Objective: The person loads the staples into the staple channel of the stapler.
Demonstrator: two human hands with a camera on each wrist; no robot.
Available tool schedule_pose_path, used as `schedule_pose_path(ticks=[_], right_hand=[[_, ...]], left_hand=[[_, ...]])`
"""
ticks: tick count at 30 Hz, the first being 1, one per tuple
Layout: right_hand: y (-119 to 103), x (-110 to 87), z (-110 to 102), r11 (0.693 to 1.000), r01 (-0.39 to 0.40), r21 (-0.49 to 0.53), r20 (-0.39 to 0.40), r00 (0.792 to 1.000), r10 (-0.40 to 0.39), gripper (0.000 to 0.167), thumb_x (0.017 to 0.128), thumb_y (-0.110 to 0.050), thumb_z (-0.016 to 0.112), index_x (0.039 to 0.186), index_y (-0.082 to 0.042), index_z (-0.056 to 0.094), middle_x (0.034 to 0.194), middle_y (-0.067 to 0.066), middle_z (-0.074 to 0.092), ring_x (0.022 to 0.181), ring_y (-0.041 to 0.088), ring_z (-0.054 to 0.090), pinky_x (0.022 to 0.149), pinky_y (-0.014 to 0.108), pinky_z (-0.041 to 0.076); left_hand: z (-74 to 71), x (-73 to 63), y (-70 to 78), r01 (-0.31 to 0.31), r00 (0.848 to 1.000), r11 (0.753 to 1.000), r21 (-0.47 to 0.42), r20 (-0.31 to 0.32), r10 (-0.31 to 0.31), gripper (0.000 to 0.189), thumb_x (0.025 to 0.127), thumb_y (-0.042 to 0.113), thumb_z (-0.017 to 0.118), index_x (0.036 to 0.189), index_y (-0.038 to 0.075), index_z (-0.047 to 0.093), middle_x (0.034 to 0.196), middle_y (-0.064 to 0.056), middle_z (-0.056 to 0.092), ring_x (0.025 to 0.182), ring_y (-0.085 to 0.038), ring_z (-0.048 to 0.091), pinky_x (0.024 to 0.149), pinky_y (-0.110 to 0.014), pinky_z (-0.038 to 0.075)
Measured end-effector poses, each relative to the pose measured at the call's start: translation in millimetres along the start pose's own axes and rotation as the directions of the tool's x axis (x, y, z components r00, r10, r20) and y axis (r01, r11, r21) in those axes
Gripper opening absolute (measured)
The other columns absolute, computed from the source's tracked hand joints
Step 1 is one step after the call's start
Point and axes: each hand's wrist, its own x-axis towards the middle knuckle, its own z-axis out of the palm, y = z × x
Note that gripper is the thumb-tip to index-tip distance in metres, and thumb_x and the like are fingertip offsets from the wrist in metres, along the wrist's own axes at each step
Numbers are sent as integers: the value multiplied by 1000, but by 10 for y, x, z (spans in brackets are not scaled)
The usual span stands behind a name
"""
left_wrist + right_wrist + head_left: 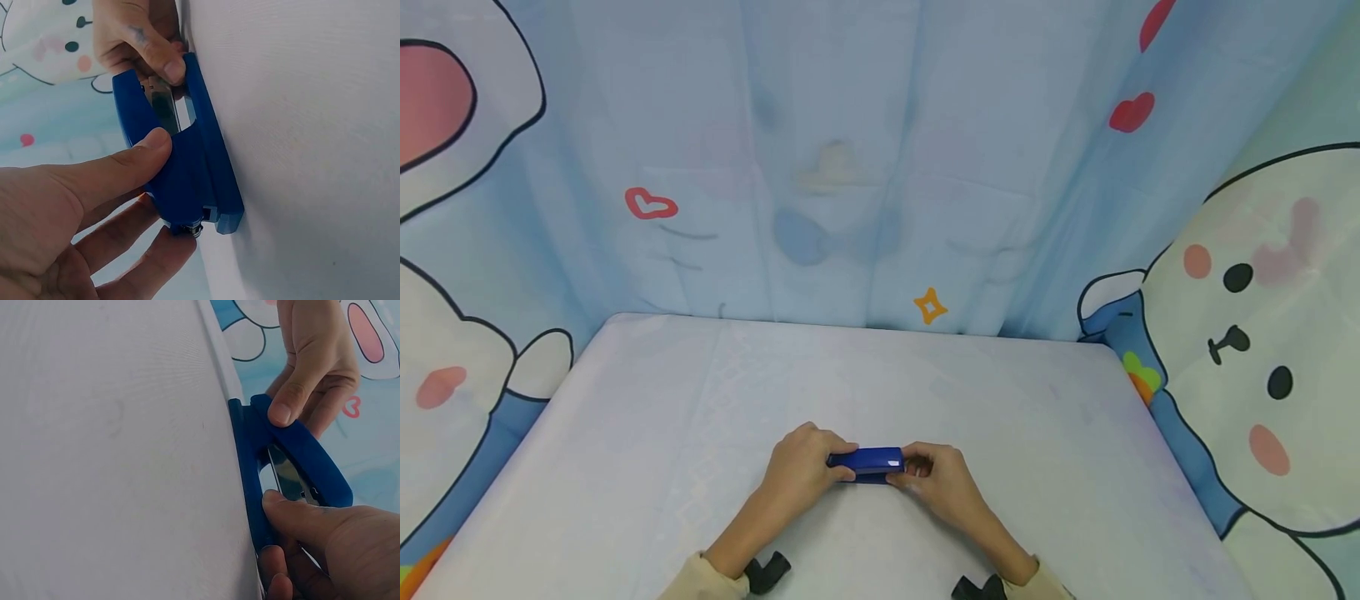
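Observation:
A blue stapler (867, 460) stands low over the white table, between both hands. Its top arm and base are spread apart at the front, where the metal staple channel (164, 109) shows. My left hand (806, 469) grips the rear, hinged end, its thumb lying along the side of the top arm (178, 169) and its fingers behind. At the front end, my right hand (938, 481) pinches the base (249, 481), thumb on the inner side and fingers around the outer. Part of the right fingers is hidden by the stapler in the left wrist view.
The white-covered table (700, 417) reaches back to a light blue curtain (865, 167) with printed hearts. Cartoon figures on the cloth flank both sides. Black wrist straps (767, 572) sit at the beige sleeves (703, 582).

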Motion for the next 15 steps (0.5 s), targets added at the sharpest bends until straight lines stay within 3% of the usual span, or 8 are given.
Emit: schedule_pose_path(ticks=[15], right_hand=[[-26, 3, -7, 1000, -6, 7, -2, 1000, 6, 22, 79, -11, 93, 97, -7, 80, 73, -2, 67, 63, 3, 52, 58, 20, 46]], left_hand=[[8, 5, 61, -6, 1000, 998, 68, -18, 7, 34, 76, 25, 94, 107, 16, 86, 100, -5, 84, 76, -12, 59, 62, -25, 46]])
